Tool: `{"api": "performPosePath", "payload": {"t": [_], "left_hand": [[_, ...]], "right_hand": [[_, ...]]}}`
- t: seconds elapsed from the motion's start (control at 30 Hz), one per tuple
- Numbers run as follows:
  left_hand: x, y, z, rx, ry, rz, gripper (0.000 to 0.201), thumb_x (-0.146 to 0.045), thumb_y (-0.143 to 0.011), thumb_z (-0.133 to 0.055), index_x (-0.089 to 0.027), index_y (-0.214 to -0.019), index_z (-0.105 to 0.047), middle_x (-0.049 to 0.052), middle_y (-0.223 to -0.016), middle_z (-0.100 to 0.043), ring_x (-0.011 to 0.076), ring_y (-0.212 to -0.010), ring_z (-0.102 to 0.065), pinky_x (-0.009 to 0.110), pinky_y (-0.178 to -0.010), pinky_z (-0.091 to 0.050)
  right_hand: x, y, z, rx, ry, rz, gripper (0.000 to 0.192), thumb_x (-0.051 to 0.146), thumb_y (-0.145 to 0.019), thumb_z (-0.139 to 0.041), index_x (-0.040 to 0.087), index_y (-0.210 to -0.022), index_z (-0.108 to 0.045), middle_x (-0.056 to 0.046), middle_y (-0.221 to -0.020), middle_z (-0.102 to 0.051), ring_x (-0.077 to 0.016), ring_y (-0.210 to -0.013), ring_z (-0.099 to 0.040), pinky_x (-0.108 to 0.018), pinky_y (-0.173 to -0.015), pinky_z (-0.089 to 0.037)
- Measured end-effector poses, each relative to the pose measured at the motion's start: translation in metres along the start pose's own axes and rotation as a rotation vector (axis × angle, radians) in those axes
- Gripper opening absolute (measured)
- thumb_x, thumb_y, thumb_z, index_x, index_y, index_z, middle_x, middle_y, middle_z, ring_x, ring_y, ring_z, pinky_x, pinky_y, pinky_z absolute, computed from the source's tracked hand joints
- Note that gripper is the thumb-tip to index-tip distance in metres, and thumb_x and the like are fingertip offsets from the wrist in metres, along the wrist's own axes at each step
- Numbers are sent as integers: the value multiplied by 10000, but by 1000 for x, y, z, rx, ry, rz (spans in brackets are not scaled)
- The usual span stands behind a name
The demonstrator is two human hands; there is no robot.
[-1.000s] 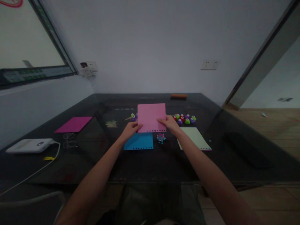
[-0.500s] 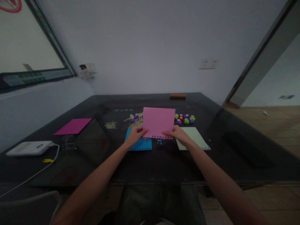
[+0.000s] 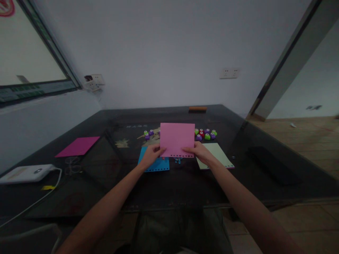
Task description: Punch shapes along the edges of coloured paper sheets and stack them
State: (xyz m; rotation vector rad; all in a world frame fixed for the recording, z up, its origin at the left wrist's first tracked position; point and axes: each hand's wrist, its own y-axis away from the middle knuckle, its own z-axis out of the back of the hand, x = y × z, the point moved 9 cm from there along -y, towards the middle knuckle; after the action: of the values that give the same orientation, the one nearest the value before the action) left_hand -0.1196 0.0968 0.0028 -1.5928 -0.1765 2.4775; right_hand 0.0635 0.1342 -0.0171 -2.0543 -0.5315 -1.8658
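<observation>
Head view: left hand (image 3: 151, 156) and right hand (image 3: 199, 152) both have fingers pinched on the pink sheet's (image 3: 177, 138) bottom corners, punched edge nearest, above the bench (image 3: 169, 187).

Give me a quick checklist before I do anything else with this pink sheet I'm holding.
1. Left hand grips pink sheet at its lower corner: ok.
2. Right hand grips the other lower corner: ok.
3. Punched holes run along the sheet's bottom edge: ok.
4. Blue sheet lies flat beneath: ok.
5. Punches lie behind the sheet, apart from it: ok.
6. Punch shapes uniform: cannot tell.
</observation>
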Motion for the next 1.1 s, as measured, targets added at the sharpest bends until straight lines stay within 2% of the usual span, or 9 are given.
{"api": "performPosePath", "payload": {"t": [0.2,0.3,0.37,0.5,0.63,0.73,0.83,0.93,1.1], "left_hand": [[0,-1,-6,44,-28,-2,333,-459,-772,-524,-148,-809,-639,27,-691,-653,148,-553,-566,261,-532,-439],[5,-6,5,21,-61,3,371,-477,-802,-465,-146,-787,-632,33,-664,-655,145,-550,-577,255,-542,-440],[13,-12,29,-77,-43,25,385,-474,-806,-450,-133,-852,-622,63,-762,-674,150,-583,-602,256,-556,-446],[41,-26,89,-319,-129,83,363,-438,-796,-457,-129,-898,-618,109,-884,-675,194,-794,-628,272,-665,-462],[77,-42,121,-456,-364,249,278,-343,-772,-495,-145,-931,-610,129,-995,-658,226,-917,-600,300,-749,-443],[96,-51,121,-498,-451,358,307,-375,-759,-520,-136,-936,-596,154,-1011,-648,255,-937,-592,327,-763,-433],[105,-56,113,-492,-517,436,429,-501,-749,-506,-138,-964,-586,167,-1023,-642,299,-955,-587,354,-743,-427],[103,-57,108,-459,-622,476,508,-570,-719,-516,-145,-988,-586,180,-1047,-632,329,-985,-575,364,-725,-422],[93,-56,104,-436,-739,434,487,-523,-713,-561,-150,-1026,-590,190,-1079,-612,316,-1001,-567,347,-729,-423]], "right_hand": [[-4,-5,11,-93,143,42,417,338,-580,-758,96,-909,-670,-123,-934,-690,-208,-789,-645,-377,-777,-505],[-6,-7,19,-159,169,41,433,334,-582,-757,94,-931,-665,-127,-943,-687,-211,-795,-647,-375,-770,-510],[-5,-7,24,-191,162,50,444,327,-582,-757,95,-948,-661,-128,-957,-684,-211,-802,-648,-374,-775,-510],[-2,-8,28,-217,149,80,447,319,-588,-749,102,-968,-658,-126,-978,-679,-221,-842,-644,-381,-798,-501],[0,-8,30,-237,154,89,457,326,-581,-749,107,-971,-657,-117,-962,-684,-226,-849,-642,-382,-792,-501],[2,-7,31,-248,156,91,461,330,-577,-753,104,-968,-657,-121,-954,-686,-230,-842,-644,-380,-781,-504],[4,-5,32,-253,143,97,457,342,-579,-752,110,-961,-659,-116,-958,-685,-236,-843,-645,-385,-783,-503],[7,-4,34,-267,122,115,462,342,-569,-758,105,-954,-660,-124,-981,-678,-228,-845,-645,-377,-802,-495],[7,-5,35,-278,104,128,441,346,-565,-759,110,-926,-667,-121,-969,-681,-219,-831,-645,-382,-801,-495]]}}
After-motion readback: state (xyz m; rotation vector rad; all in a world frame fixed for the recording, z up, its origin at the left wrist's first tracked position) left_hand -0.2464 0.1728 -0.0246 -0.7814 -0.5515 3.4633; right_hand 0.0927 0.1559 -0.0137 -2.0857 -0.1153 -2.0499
